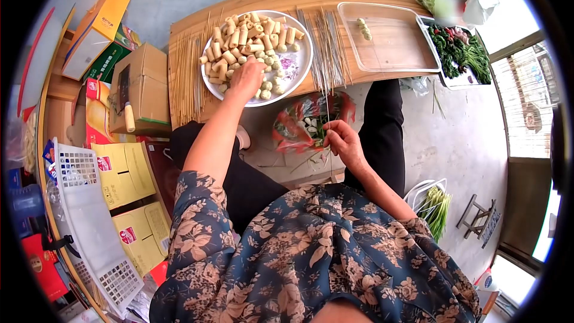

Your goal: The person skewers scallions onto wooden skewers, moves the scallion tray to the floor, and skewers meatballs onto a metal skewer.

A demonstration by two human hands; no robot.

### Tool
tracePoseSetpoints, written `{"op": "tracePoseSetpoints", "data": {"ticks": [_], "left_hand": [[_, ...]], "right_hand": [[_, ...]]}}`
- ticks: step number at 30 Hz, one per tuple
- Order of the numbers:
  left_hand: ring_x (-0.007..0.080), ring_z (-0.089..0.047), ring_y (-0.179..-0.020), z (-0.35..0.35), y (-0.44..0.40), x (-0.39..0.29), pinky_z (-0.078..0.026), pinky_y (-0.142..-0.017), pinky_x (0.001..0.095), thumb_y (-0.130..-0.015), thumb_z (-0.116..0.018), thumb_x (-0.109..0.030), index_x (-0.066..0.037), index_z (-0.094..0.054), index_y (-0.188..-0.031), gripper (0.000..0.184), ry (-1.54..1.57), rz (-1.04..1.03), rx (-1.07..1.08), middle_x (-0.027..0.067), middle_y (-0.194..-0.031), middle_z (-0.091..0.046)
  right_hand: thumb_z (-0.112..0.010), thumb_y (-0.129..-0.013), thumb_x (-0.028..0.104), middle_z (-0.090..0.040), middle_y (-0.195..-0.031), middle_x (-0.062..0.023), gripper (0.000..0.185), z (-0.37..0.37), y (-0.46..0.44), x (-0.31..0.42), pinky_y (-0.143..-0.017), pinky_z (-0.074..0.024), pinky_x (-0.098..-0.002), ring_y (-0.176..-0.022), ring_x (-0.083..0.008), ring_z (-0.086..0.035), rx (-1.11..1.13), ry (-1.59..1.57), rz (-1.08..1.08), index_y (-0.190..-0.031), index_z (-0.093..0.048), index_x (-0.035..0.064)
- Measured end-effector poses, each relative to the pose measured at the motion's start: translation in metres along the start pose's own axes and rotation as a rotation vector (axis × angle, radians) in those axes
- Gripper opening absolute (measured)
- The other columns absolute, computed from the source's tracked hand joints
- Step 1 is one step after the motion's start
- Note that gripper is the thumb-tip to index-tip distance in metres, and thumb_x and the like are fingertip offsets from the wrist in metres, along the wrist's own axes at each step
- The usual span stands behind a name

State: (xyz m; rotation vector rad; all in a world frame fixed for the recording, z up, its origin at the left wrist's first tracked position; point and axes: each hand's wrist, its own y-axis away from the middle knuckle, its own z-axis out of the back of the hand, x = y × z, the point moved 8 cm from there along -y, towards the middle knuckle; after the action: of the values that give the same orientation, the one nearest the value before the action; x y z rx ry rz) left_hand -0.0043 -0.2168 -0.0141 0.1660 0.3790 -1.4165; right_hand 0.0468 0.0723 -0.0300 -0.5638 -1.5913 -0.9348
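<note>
A large white plate (305, 63) on the wooden table holds a heap of tan, tube-like rolls (244, 30) and several pale greenish balls (278, 87) along its near side. My left hand (247, 78) reaches down into the plate, fingers drawn together among the balls. Its fingertips partly hide whatever is between them. Over my lap, my right hand (345, 143) pinches a thin skewer (327, 107) that stands nearly upright. Bundles of bare skewers lie on both sides of the plate, at the left (189, 72) and at the right (330, 48).
A clear plastic tray (388, 67) with a skewer of balls (363, 29) stands right of the plate. Beyond it, a white tray holds green vegetables (460, 54). Below the table edge sits a red bag (287, 121). Cardboard boxes (149, 84) and a white basket (89, 215) crowd the left.
</note>
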Motion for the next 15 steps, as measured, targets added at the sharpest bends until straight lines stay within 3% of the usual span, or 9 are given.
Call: {"op": "tracePoseSetpoints", "data": {"ticks": [7,10,12,14,15], "left_hand": [[0.0335,-0.061,-0.09,-0.009,-0.004,-0.011,-0.047,-0.076,0.0448,-0.085,-0.044,-0.008,-0.007,-0.062,-0.094,0.021,-0.282,0.072,0.095,0.0193,-0.101,-0.058],[0.0348,-0.061,-0.088,-0.01,-0.006,-0.007,-0.047,-0.075,0.0455,-0.085,-0.044,-0.009,-0.006,-0.06,-0.09,0.017,-0.219,0.095,0.088,0.0205,-0.093,-0.059],[0.036,-0.059,-0.084,-0.003,-0.009,0.001,-0.046,-0.071,0.0465,-0.078,-0.058,-0.012,-0.01,-0.058,-0.088,0.01,-0.137,0.134,-0.038,0.0148,-0.088,-0.06],[0.0334,-0.059,-0.081,-0.005,-0.01,0.014,-0.046,-0.069,0.045,-0.077,-0.057,-0.011,-0.011,-0.057,-0.088,0.011,-0.043,0.215,-0.006,0.0123,-0.082,-0.061],[0.0325,-0.059,-0.079,-0.001,-0.007,0.017,-0.046,-0.068,0.0445,-0.077,-0.057,-0.011,-0.012,-0.058,-0.089,0.012,0.03,0.201,-0.032,0.0111,-0.078,-0.06]], "right_hand": [[-0.046,-0.092,0.009,-0.058,-0.068,-0.0015,0.014,-0.009,0.005,0.005,-0.046,-0.0346,-0.0166,-0.05,-0.0031,-0.041,0.019,0.019,-0.017,-0.102,-0.053,0.0003],[-0.047,-0.092,0.009,-0.058,-0.068,-0.0011,0.014,-0.008,0.006,0.011,-0.047,-0.0365,-0.0175,-0.054,-0.0037,-0.045,0.035,0.054,-0.02,-0.101,-0.053,0.0016],[-0.048,-0.091,0.01,-0.058,-0.068,-0.0003,0.013,-0.01,0.005,0.018,-0.049,-0.0384,-0.0184,-0.059,-0.0043,-0.049,0.049,0.082,-0.022,-0.101,-0.054,0.0029],[-0.047,-0.091,0.01,-0.058,-0.067,-0.0007,0.013,-0.012,0.004,0.025,-0.05,-0.0392,-0.019,-0.059,-0.0048,-0.05,0.074,0.092,-0.025,-0.1,-0.054,0.0026],[-0.047,-0.092,0.009,-0.059,-0.067,-0.0023,0.014,-0.016,0.005,0.031,-0.045,-0.0342,-0.0169,-0.049,-0.0034,-0.041,0.064,0.057,-0.009,-0.101,-0.053,0.0009]]}}
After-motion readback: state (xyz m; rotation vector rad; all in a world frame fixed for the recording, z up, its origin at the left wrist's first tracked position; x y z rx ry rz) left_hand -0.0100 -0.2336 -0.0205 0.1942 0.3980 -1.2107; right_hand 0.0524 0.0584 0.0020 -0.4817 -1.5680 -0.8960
